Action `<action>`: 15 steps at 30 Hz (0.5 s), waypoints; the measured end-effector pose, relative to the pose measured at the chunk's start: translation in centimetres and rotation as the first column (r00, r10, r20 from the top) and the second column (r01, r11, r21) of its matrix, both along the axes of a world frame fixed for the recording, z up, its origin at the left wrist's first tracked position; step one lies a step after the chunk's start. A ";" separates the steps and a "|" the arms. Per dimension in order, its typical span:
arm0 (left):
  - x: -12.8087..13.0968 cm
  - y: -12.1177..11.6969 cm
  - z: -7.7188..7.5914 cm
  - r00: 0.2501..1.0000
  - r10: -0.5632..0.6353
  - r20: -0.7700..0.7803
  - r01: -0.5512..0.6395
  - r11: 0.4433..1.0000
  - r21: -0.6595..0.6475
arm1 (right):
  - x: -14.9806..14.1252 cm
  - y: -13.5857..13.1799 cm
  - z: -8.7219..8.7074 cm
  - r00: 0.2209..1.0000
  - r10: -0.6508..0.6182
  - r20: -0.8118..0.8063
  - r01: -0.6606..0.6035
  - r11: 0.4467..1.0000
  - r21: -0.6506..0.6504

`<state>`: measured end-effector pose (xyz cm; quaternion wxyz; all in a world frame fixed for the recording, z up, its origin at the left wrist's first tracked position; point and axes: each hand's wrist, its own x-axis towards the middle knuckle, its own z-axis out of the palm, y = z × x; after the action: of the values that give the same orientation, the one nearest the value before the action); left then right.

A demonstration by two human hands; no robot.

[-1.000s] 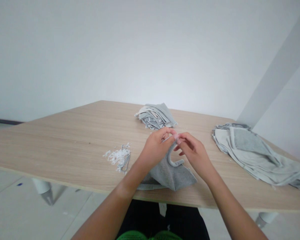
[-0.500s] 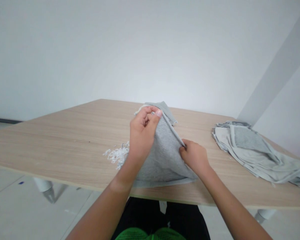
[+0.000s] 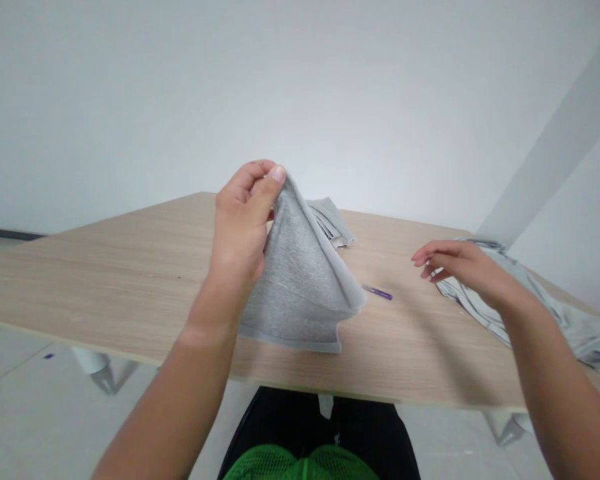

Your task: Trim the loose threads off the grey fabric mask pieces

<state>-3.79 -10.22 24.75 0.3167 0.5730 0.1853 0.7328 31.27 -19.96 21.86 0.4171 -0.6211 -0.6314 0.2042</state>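
Observation:
My left hand [image 3: 245, 213] pinches the top edge of a grey piece of fabric [image 3: 305, 280] and holds it up, so that it hangs down to the table near the front edge. Nothing is in my right hand [image 3: 455, 263], which hovers with fingers apart in front of a pile of grey fabric pieces [image 3: 555, 300] on the right. Between the held fabric and my right hand lies a small tool with a purple handle [image 3: 383, 293]; its tip is too small to make out.
Behind the held piece, a smaller stack of grey fabric [image 3: 333, 217] lies on the wooden table [image 3: 130, 267]. A white wall [image 3: 300, 100] rises at the table's back. Table legs [image 3: 93, 363] stand below the front edge.
My right hand has let go of the fabric and moved right, toward the pile. My left hand has lifted the fabric up and left. The purple-handled tool has come into view.

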 end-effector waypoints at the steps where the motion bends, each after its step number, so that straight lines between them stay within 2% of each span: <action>1: 0.2 -0.2 0.3 0.999 -0.017 -0.035 0.017 1.000 0.001 | -0.5 -0.3 0.4 1.000 0.012 -0.010 -0.012 1.000 -0.001; 4: 1.3 -1.3 1.0 0.985 -0.078 -0.152 0.077 0.997 -0.010 | -3.6 -1.0 0.4 0.997 0.081 -0.001 -0.081 0.997 0.002; 11: 4.0 -3.7 1.4 0.942 -0.158 -0.297 0.165 0.986 0.001 | -13.0 -0.6 -2.1 0.976 0.189 0.106 -0.205 0.966 0.160; 15: 4.3 -4.2 1.4 0.939 -0.195 -0.284 0.212 0.977 0.027 | -14.2 0.1 -1.7 0.941 0.300 0.156 -0.323 0.935 0.149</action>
<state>0.46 -14.38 26.16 0.3447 0.6957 0.1468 0.6129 17.07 -19.89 20.19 0.3892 -0.4865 -0.7632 0.1713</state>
